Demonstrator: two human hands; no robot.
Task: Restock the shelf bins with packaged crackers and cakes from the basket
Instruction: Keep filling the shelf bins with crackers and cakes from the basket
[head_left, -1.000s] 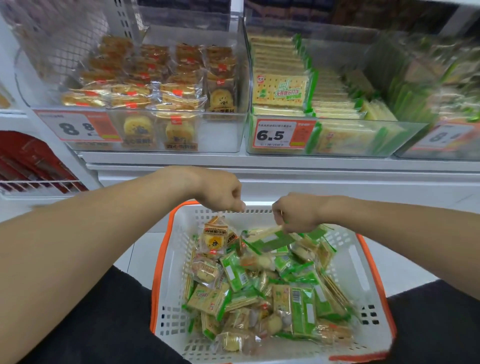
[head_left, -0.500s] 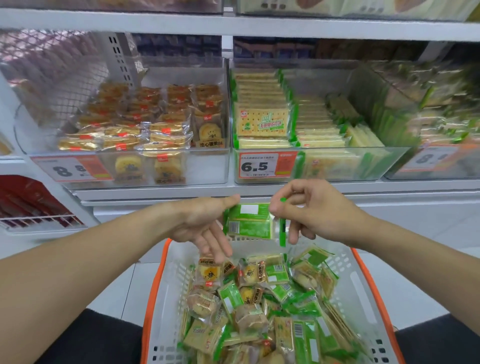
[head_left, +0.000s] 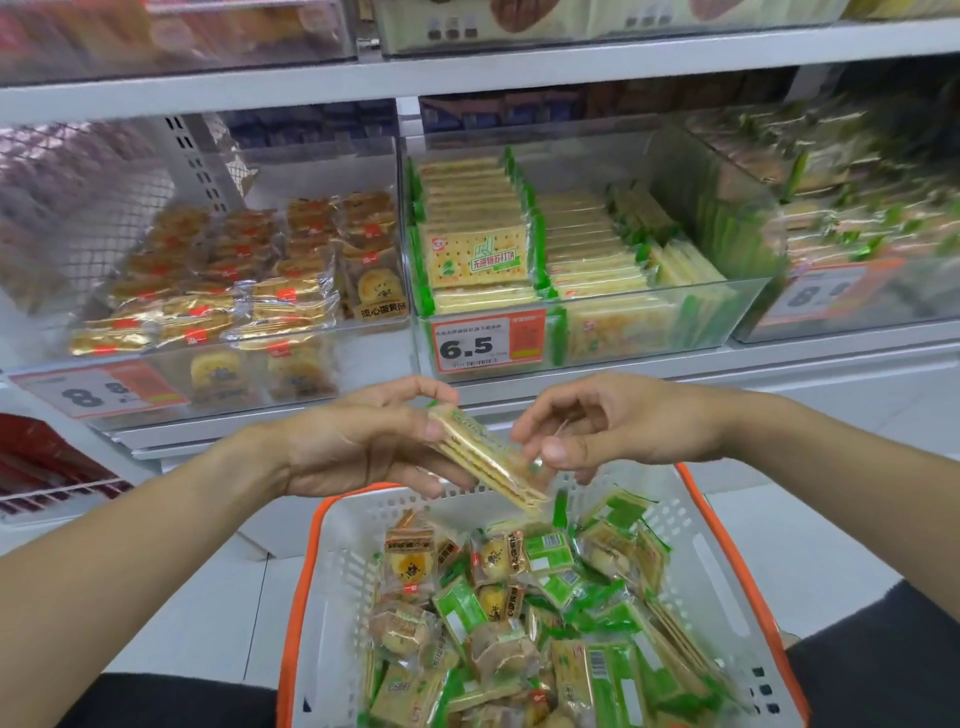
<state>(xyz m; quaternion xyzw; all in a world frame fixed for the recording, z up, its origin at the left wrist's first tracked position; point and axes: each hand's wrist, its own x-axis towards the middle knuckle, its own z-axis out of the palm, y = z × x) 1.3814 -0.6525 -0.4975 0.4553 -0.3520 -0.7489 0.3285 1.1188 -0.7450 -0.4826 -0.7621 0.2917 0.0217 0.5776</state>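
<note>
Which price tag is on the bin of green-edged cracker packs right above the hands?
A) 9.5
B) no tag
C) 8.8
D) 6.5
D: the tag on the front of the clear bin holding the green-edged cracker packs reads 6.5; the cake bin to its left carries a different tag starting with 8.

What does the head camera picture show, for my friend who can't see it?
Two hands, left hand and right hand, hold a cracker packet above a white basket of snacks. Behind are clear shelf bins of crackers and cakes.
</note>
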